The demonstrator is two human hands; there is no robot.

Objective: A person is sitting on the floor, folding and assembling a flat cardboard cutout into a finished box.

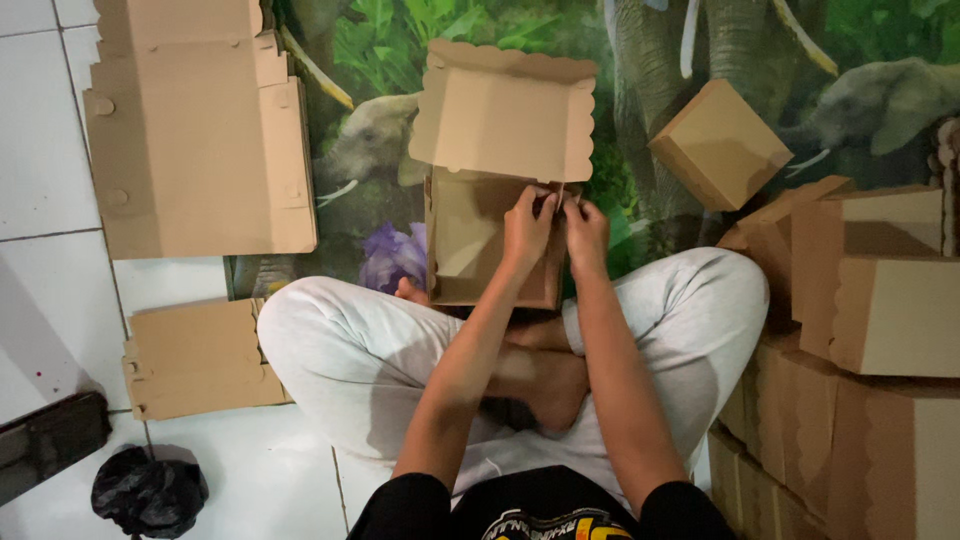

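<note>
Cardboard box (480, 235) open on lap; left hand (527, 228), right hand (586, 232) pinching right wall.

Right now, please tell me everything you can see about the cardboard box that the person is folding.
The box is plain brown cardboard, half assembled. Its lid stands open, tilted away, with scalloped edges. The base is a shallow open tray resting near the person's crossed legs, over a mat printed with elephants. The left hand and the right hand both pinch its far right corner, where a flap meets the side wall. Its inside looks empty.

Dim, soft, slightly grainy indoor light
</note>
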